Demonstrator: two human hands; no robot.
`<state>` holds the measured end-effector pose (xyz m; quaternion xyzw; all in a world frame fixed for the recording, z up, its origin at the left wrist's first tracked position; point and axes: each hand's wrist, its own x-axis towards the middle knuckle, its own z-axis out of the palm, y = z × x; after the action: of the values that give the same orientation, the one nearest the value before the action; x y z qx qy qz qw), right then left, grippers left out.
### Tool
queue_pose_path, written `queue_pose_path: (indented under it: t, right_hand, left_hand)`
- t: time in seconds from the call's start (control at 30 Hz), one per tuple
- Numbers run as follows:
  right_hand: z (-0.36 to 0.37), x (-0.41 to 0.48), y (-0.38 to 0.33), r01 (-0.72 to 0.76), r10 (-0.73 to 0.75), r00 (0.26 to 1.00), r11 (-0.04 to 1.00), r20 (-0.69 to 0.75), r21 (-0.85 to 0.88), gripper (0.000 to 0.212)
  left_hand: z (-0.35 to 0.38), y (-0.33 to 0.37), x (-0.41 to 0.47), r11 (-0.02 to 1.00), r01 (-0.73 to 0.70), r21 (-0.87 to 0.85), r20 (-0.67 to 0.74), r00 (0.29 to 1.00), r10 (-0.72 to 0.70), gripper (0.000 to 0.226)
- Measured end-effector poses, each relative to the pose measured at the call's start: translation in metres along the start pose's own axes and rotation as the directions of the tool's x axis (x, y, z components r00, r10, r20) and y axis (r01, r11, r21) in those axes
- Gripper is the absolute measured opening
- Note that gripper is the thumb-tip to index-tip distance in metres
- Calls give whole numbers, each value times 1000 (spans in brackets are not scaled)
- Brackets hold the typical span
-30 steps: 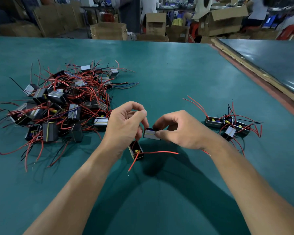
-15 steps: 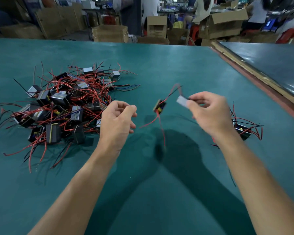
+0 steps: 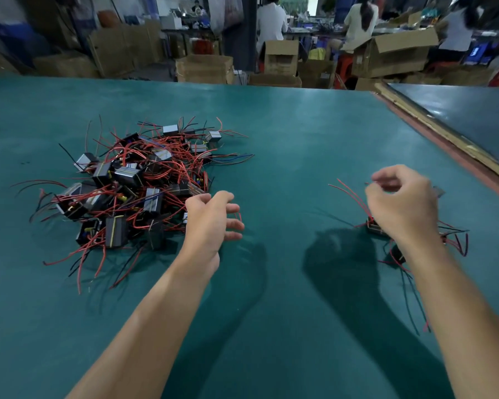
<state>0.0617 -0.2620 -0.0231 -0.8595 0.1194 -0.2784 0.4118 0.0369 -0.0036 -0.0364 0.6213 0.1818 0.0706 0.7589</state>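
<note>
The small group of wired boxes (image 3: 374, 228) lies at about four o'clock on the green table (image 3: 285, 139), partly under the right hand (image 3: 401, 205). That hand hovers over it with fingers curled; blur hides whether it pinches a red wire, so I cannot tell. The left hand (image 3: 211, 217) hangs loose and holds nothing, fingers spread just beside the big pile of wired boxes (image 3: 133, 185) at ten o'clock. Beyond the table's far edge, at twelve o'clock, are cardboard boxes (image 3: 203, 69) and seated people (image 3: 357, 21)
</note>
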Motion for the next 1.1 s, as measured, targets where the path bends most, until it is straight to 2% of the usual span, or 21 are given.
queue_pose_path:
  t: [0.13,0.27,0.43,0.5,0.57,0.6,0.63,0.67,0.7,0.73,0.83,0.93,1.0,1.1]
  right_hand:
    - [13,-9,-1,39,-43,983,999,177,24,13]
    - [20,-17,-3,75,-77,937,997,340,19,15]
    - [21,-25,-10,119,-111,897,993,427,9,19]
    - [20,-26,-12,121,-113,885,993,452,11,20]
    - [20,-27,-13,119,-114,876,993,468,20,20]
    - [19,-27,-14,117,-115,872,993,475,26,20]
    - [19,-28,-14,115,-116,869,993,481,32,20]
    - [19,-28,-14,115,-117,867,993,484,35,19]
    - [18,-29,-15,118,-120,866,992,486,34,19]
    - [17,-29,-15,124,-123,864,992,488,31,19]
    - [16,-31,-19,127,-129,861,991,491,37,18]
    - [17,-32,-20,117,-129,851,992,508,55,17]
    - [18,-33,-21,124,-139,841,990,523,65,18]
    - [20,-36,-22,137,-151,828,988,540,66,19]
  left_hand:
    - [-6,6,4,983,2,-185,-73,997,-16,38]
    - [-11,8,7,978,-13,-207,-132,991,-15,37]
    - [-10,5,5,989,143,29,-85,987,-140,15]
    - [-10,3,5,987,129,95,-112,987,-118,11]
    - [-13,2,6,981,52,185,-173,985,-20,10]
    - [-16,2,6,954,6,299,-204,977,58,19]
    - [-20,3,5,875,-21,483,-214,967,141,30]
    - [-24,3,4,731,-25,682,-202,954,222,38]
    - [-26,5,3,584,-46,810,-163,940,300,42]
    - [-28,6,2,493,-89,866,-110,927,360,43]
    - [-31,9,2,343,-183,921,10,893,450,48]
    - [-29,2,2,156,-127,979,73,947,313,51]
    - [-25,-5,0,124,-133,983,94,957,275,40]
    - [-26,-7,5,169,-141,975,84,948,307,34]
